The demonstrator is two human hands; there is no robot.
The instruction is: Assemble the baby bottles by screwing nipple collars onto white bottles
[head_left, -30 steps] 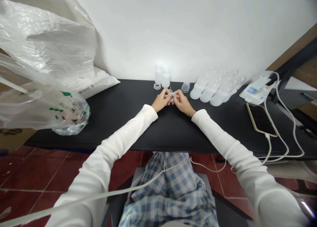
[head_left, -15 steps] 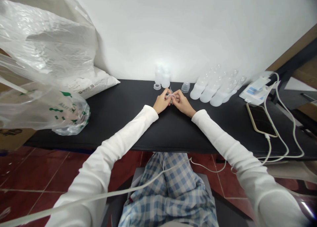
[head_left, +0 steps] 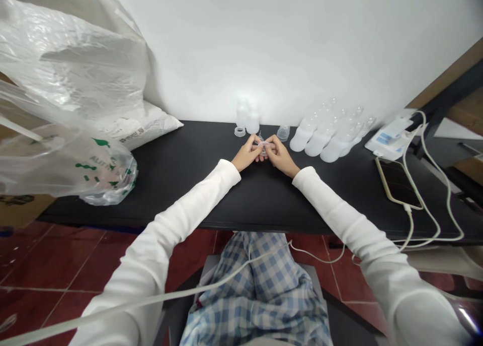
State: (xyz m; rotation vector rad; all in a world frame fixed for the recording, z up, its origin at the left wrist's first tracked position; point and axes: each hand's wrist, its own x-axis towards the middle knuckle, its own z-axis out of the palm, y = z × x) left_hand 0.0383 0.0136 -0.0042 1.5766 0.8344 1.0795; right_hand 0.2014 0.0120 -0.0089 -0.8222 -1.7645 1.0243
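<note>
Between my left hand [head_left: 246,153] and my right hand [head_left: 278,154], a small clear bottle collar ring [head_left: 263,148] is pinched over the table. Both thumbs press on it from the near side, and the other fingers curl around it and partly hide it. Just beyond my fingers a clear pointed nipple [head_left: 259,137] shows; whether it touches the ring I cannot tell. Two frosted bottles [head_left: 252,122] stand behind by the wall. Beside them lies another collar ring [head_left: 239,131]. To the right of my hands is a clear dome cap [head_left: 283,132].
Several capped baby bottles [head_left: 330,148] stand in a group at the right. Farther right are a white-blue packet [head_left: 388,139], a phone [head_left: 400,182] and white cables [head_left: 445,175]. Large plastic bags [head_left: 105,169] crowd the left of the black table [head_left: 260,205].
My fingers have shifted slightly around the ring, which now sits a little to the right and shows more of its underside. The things on the table stay where they were.
</note>
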